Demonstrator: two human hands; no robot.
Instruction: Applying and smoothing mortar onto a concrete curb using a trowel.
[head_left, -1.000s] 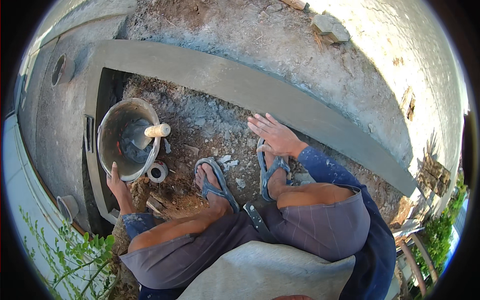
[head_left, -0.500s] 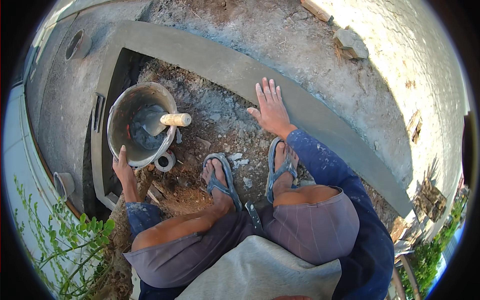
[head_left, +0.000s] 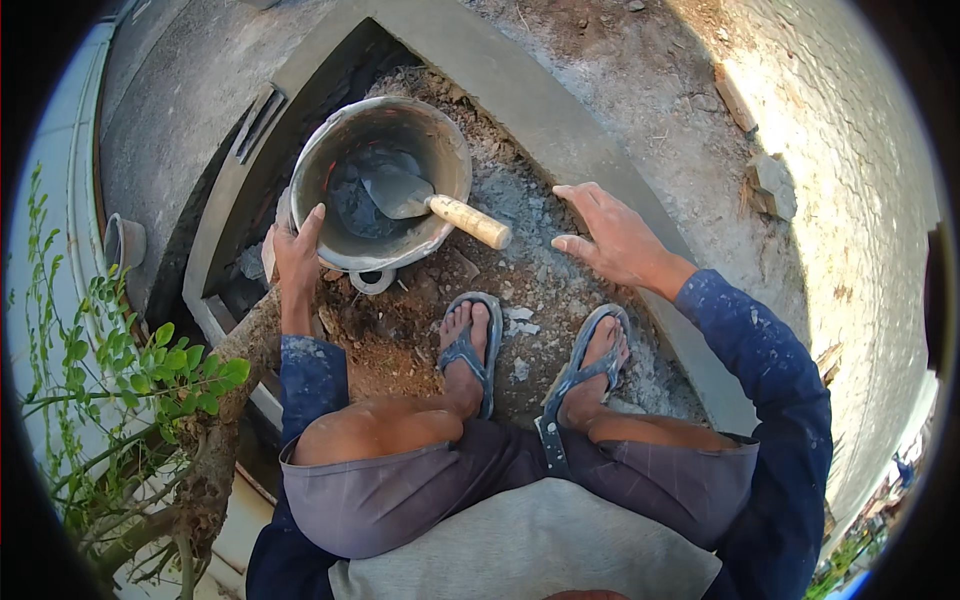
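My left hand [head_left: 298, 255] grips the near-left rim of a metal bucket [head_left: 440, 150] holding wet grey mortar [head_left: 355, 205]. A trowel lies in it, its grey blade [head_left: 395, 190] in the mortar and its wooden handle [head_left: 470, 222] over the rim. My right hand [head_left: 620, 240] is open, fingers slightly bent, right of the bucket at the inner edge of the smooth concrete kerb [head_left: 540, 100]; whether it touches the kerb I cannot tell. A small round object [head_left: 373, 282] is partly hidden under the bucket's near side.
My sandalled feet [head_left: 470, 355] stand on rubbly soil inside the kerb. Dark metal tools [head_left: 260, 120] lie on the left kerb. Beyond are a grey pail [head_left: 125, 242], a leafy branch [head_left: 160, 370], a broken block [head_left: 770, 185] and a sunlit wall [head_left: 860, 250] on the right.
My view has turned, shifting the kerb and bucket. My right hand has left its flat, spread pose over the kerb and now points toward the bucket. My left hand stays on the bucket.
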